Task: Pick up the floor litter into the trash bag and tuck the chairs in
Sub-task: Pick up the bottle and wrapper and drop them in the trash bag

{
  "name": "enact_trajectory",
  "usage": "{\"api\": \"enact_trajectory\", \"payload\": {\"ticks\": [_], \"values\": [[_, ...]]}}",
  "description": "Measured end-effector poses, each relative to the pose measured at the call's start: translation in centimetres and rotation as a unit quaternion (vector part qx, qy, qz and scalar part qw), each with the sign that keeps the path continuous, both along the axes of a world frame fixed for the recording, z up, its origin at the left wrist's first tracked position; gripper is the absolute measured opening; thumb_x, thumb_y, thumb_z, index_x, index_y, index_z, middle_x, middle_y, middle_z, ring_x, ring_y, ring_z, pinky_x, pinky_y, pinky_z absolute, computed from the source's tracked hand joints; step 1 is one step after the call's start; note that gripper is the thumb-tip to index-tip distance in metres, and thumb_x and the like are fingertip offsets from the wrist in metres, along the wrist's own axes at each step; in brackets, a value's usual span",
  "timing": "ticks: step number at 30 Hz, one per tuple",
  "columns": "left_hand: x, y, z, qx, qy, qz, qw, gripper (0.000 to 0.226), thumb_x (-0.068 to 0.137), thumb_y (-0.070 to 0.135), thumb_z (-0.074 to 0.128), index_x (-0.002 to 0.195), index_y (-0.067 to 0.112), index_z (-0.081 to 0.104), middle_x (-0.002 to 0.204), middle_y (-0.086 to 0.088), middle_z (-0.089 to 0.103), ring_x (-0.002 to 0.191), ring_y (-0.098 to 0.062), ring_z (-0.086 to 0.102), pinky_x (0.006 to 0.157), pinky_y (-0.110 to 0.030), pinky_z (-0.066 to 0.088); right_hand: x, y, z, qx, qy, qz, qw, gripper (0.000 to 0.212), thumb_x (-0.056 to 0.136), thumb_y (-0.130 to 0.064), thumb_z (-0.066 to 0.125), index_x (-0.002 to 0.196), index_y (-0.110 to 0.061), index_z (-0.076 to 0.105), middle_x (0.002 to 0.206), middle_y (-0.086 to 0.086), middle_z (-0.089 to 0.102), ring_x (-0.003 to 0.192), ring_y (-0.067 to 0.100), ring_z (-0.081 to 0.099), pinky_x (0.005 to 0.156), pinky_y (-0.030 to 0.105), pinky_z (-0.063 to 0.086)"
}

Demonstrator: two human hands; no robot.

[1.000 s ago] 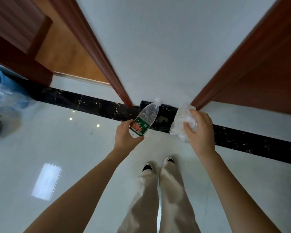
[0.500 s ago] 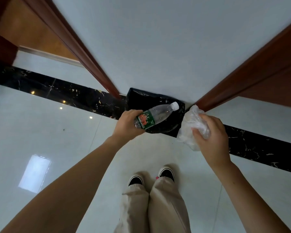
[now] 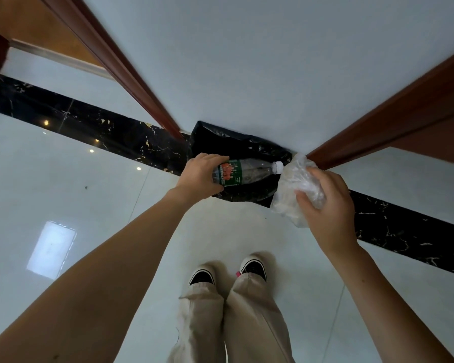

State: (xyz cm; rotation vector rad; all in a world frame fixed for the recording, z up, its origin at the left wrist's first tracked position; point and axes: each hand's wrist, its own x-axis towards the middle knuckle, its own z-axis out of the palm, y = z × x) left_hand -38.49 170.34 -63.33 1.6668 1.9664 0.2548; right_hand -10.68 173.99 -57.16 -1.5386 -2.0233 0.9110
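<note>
The bottle (image 3: 249, 172) partly covers the trash bag (image 3: 231, 142).

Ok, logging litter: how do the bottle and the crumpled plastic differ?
The bottle is rigid, with a green label and white cap; the crumpled plastic is shapeless and unlabelled. The left hand holds the bottle sideways over the black trash bag; the right hand clutches the crumpled plastic beside its cap. Both are see-through.
</note>
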Motion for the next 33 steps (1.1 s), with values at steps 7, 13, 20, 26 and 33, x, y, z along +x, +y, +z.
{"api": "enact_trajectory", "payload": {"ticks": [7, 13, 20, 26, 33], "values": [[-0.4, 0.5, -1.5, 0.021, -0.013, 0.017, 1.0, 0.078, 0.071, 0.025, 0.082, 0.14, 0.019, 0.046, 0.141, -0.001, 0.051, 0.134, -0.025, 0.04, 0.114, -0.047, 0.024, -1.9, 0.5, -1.1, 0.003, -0.005, 0.024, 1.0, 0.042, 0.085, -0.009, 0.071, 0.125, -0.009, 0.059, 0.121, 0.004, 0.057, 0.114, 0.021, 0.054, 0.098, 0.016, 0.037], [-0.5, -2.1, 0.3, 0.088, -0.045, 0.161, 0.982, 0.055, 0.089, 0.028, 0.066, 0.139, 0.017, 0.048, 0.139, -0.001, 0.052, 0.131, -0.018, 0.042, 0.111, -0.035, 0.032, -4.2, 0.6, -0.7, 0.006, 0.005, 0.035, 0.999, 0.044, 0.084, -0.008, 0.072, 0.126, -0.009, 0.058, 0.121, 0.006, 0.055, 0.113, 0.025, 0.053, 0.097, 0.038, 0.047], [-0.4, -5.7, -0.8, 0.084, -0.003, 0.126, 0.988, 0.047, 0.093, 0.029, 0.058, 0.137, 0.014, 0.05, 0.139, -0.002, 0.052, 0.13, -0.019, 0.043, 0.112, -0.028, 0.028, -7.8, 0.5, -2.9, -0.016, 0.002, 0.03, 0.999, 0.047, 0.083, -0.011, 0.071, 0.127, -0.01, 0.055, 0.125, 0.009, 0.053, 0.117, 0.027, 0.048, 0.097, 0.027, 0.039], [-0.8, -6.2, -4.8, 0.074, 0.002, 0.11, 0.991, 0.048, 0.093, 0.032, 0.059, 0.136, 0.014, 0.051, 0.139, -0.003, 0.052, 0.132, -0.021, 0.042, 0.113, -0.038, 0.033, -10.1, 1.3, -7.8, 0.013, -0.016, 0.041, 0.999, 0.043, 0.083, -0.014, 0.073, 0.122, -0.01, 0.055, 0.12, 0.014, 0.045, 0.11, 0.028, 0.049, 0.091, 0.025, 0.041], [-2.2, -6.2, -6.7, 0.082, 0.017, 0.083, 0.993, 0.048, 0.092, 0.033, 0.061, 0.135, 0.012, 0.053, 0.138, -0.003, 0.053, 0.133, -0.021, 0.042, 0.111, -0.042, 0.034, -11.6, 2.0, -12.1, -0.01, -0.123, 0.083, 0.989, 0.046, 0.084, -0.028, 0.074, 0.124, -0.015, 0.056, 0.123, 0.011, 0.046, 0.103, 0.026, 0.053, 0.089, 0.028, 0.041]]}}
